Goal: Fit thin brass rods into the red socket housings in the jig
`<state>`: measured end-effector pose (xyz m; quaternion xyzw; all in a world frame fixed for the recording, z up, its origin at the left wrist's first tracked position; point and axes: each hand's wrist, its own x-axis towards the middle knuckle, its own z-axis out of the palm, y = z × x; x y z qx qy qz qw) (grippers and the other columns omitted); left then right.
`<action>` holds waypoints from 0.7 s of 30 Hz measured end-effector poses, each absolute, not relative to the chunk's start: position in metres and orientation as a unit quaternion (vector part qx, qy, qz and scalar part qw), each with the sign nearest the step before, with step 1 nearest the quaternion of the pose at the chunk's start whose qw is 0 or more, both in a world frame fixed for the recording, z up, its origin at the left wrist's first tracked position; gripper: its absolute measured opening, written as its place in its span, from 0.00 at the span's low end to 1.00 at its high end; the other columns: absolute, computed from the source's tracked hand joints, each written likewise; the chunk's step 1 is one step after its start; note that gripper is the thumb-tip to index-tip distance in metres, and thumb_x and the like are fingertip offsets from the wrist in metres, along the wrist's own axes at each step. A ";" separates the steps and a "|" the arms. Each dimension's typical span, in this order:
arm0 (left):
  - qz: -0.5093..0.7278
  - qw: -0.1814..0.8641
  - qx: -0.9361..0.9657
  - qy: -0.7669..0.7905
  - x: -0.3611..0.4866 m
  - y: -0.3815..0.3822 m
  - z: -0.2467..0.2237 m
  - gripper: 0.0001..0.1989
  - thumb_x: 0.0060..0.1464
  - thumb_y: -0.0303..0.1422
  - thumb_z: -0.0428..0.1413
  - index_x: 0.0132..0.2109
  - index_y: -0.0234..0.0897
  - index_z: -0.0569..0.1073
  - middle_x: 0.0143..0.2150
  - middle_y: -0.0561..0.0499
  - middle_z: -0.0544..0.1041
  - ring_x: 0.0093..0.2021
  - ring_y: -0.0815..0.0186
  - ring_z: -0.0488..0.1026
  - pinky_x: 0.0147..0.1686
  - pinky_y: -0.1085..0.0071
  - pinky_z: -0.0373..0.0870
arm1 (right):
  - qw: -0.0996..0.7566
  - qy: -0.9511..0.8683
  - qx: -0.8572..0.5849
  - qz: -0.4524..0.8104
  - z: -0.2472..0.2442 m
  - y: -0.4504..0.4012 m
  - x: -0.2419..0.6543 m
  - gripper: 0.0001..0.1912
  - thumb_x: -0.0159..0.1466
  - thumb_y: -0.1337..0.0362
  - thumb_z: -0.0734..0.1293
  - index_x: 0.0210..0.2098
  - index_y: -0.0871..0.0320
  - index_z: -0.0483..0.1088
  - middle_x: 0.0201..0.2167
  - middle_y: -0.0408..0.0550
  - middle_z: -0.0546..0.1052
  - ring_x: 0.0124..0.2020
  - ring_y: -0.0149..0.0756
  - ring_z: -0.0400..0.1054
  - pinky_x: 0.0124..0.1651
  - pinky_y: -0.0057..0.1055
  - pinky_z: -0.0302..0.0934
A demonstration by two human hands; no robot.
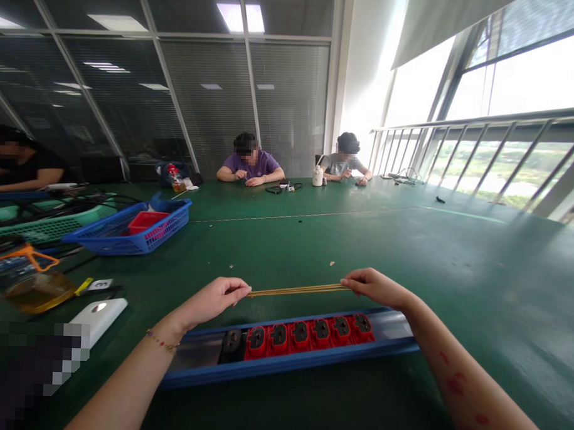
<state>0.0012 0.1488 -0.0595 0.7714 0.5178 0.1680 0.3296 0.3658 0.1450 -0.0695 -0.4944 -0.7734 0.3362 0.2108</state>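
Note:
Thin brass-coloured strips (298,290) stretch level between my two hands, above the table. My left hand (228,294) pinches their left end between thumb and fingers. At the right end, my right hand (367,285) grips them the same way. Just below and nearer to me lies a long blue metal channel (286,360), which looks like a power strip housing. Inside it sits a row of several red-and-black socket modules (300,332), with a black switch-like module (233,345) at their left. The strips do not touch the channel.
Left on the green table (267,245) are a blue basket (126,244) holding a red tray (145,221), a green basket (46,228), a jar of amber liquid (39,291) and a white power bank (99,318). Other people sit at the far side; a white cup (317,176) stands there.

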 end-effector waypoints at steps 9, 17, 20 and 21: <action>0.077 0.307 0.810 0.494 0.003 0.117 -0.011 0.18 0.47 0.48 0.48 0.29 0.38 0.73 0.26 0.54 0.71 0.27 0.68 0.65 0.25 0.76 0.58 | 0.099 -0.789 -0.433 0.425 -0.018 0.118 0.383 0.24 0.56 0.47 0.60 0.33 0.62 0.72 0.19 0.40 0.64 0.21 0.26 0.55 0.23 0.24 0.53; 0.015 0.365 0.794 0.485 0.002 0.103 -0.007 0.16 0.46 0.48 0.49 0.31 0.39 0.71 0.24 0.55 0.71 0.23 0.69 0.66 0.21 0.76 0.58 | -0.009 -0.759 -0.451 0.469 -0.021 0.111 0.382 0.17 0.55 0.51 0.64 0.33 0.60 0.64 0.20 0.43 0.72 0.20 0.29 0.64 0.22 0.23 0.56; 0.001 0.391 0.782 0.485 -0.001 0.105 -0.014 0.15 0.46 0.47 0.50 0.33 0.40 0.69 0.24 0.55 0.72 0.22 0.68 0.68 0.21 0.76 0.59 | -0.022 -0.763 -0.455 0.459 -0.026 0.112 0.378 0.15 0.55 0.52 0.64 0.32 0.59 0.63 0.21 0.43 0.73 0.20 0.30 0.65 0.22 0.24 0.57; -0.004 0.394 0.779 0.487 -0.002 0.105 -0.016 0.15 0.46 0.47 0.50 0.32 0.40 0.68 0.24 0.55 0.72 0.23 0.68 0.69 0.21 0.76 0.60 | -0.024 -0.766 -0.456 0.454 -0.027 0.113 0.378 0.15 0.55 0.52 0.64 0.31 0.58 0.63 0.22 0.43 0.74 0.21 0.31 0.66 0.22 0.24 0.58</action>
